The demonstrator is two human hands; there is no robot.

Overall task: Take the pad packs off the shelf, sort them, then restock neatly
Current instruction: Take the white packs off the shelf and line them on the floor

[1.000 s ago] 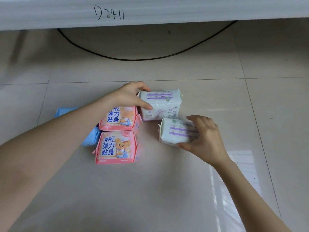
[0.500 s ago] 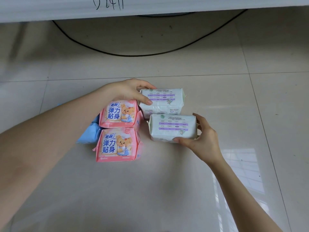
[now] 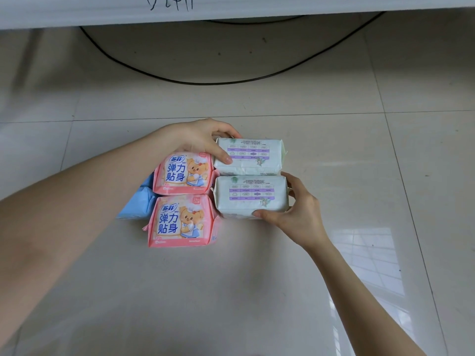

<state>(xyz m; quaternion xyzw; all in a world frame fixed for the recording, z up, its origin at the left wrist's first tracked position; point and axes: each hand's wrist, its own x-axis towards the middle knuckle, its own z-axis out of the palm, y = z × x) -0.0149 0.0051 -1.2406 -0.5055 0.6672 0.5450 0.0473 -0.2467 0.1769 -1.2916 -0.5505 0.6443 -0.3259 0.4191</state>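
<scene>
White pack [image 3: 253, 196] gripped at its end by right hand [image 3: 298, 214], butted against second white pack [image 3: 253, 156] beyond it, which left hand [image 3: 198, 140] grips, probably to align them; pink packs [image 3: 180, 219] lie under left wrist, on floor [image 3: 231, 291].

Your landmark is the near middle pack [image 3: 180, 219]. Behind it, touching, lies the far middle pack [image 3: 183, 174]. Right of it lie the near right pack [image 3: 253, 196] and, farther back, the far right pack [image 3: 253, 156].

Glossy beige floor tiles [image 3: 257, 291] reflect a window [image 3: 370, 258], a black cable [image 3: 205, 82] loops beneath a white shelf edge [image 3: 257, 9].
</scene>
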